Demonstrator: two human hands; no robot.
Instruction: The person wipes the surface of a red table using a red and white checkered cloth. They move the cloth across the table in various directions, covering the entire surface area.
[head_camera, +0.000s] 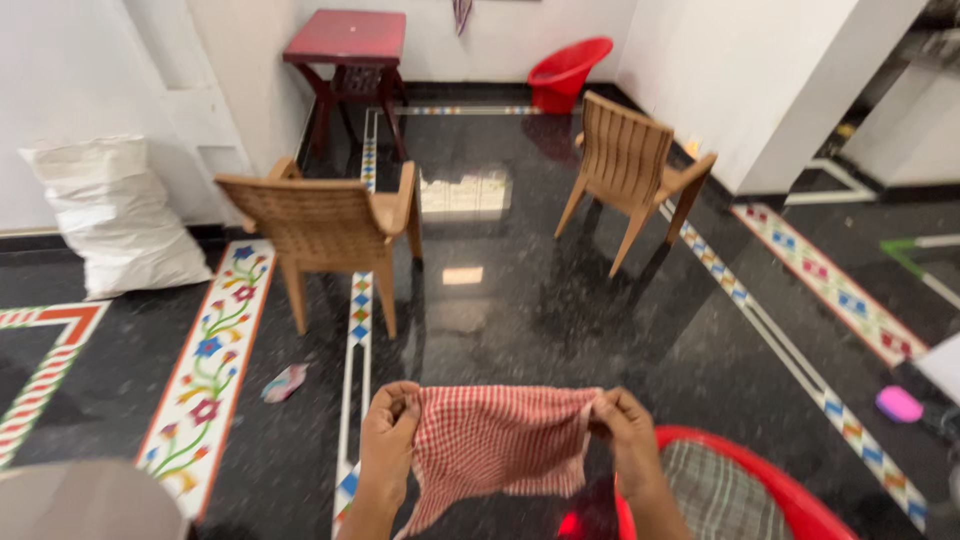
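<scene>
A red-and-white checked cloth (498, 440) hangs stretched between both my hands, low in the middle of the view. My left hand (387, 440) pinches its upper left corner, and my right hand (628, 432) pinches the upper right corner. The cloth's lower edge droops toward the left. Right below my right hand is a red plastic basin (790, 495) with a grey-green checked fabric (715, 495) lying inside it.
Two brown plastic chairs (325, 225) (632, 165) stand on the glossy black floor ahead. Farther back are a dark red table (350, 45) and a red tub (566, 72). A white sack (110, 215) leans on the left wall. A small rag (284, 382) lies on the floor.
</scene>
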